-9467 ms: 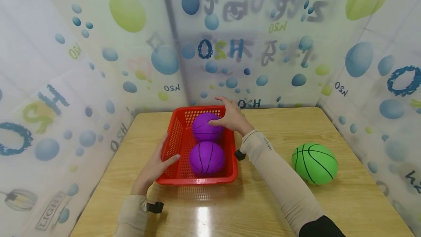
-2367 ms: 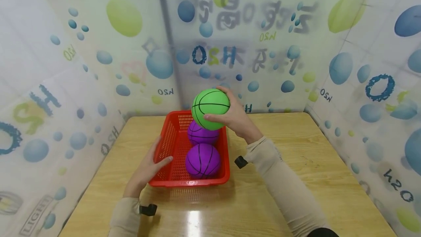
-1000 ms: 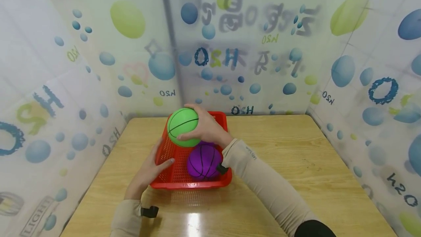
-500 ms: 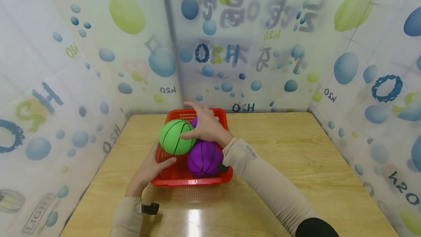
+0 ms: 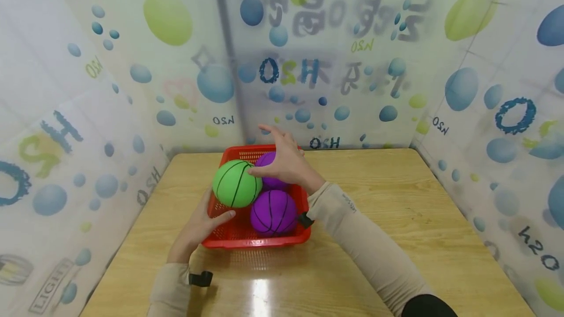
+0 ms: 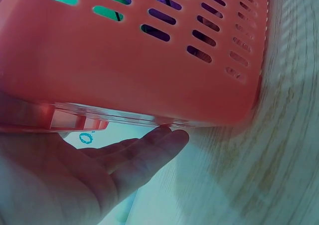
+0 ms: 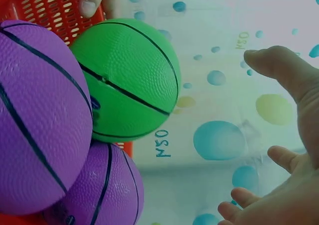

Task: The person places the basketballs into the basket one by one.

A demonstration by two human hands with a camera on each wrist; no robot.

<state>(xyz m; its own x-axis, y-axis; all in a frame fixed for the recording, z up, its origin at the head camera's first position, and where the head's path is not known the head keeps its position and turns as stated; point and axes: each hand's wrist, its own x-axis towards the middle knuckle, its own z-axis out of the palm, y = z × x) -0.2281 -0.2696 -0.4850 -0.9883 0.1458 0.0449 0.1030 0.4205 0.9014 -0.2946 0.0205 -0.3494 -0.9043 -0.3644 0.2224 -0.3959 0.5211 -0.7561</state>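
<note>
Three small basketballs sit in a red perforated basket. The green basketball lies at the left, against a rear purple basketball and a front purple basketball. My left hand holds the basket's left side, thumb over the rim and fingers along the outside; in the left wrist view the fingertips of the left hand touch the basket wall. Above the rear purple ball, my right hand is spread and holds nothing. The right wrist view shows the right hand apart from the green basketball.
A wooden table carries the basket near its back edge. Printed curtains with blue and green spots enclose the table at the back and both sides. A black wrist camera sits on the left sleeve.
The green basketball came over from the right of the table in my right hand and was let go in the basket's left part. The right hand has since drawn slightly up and right.
</note>
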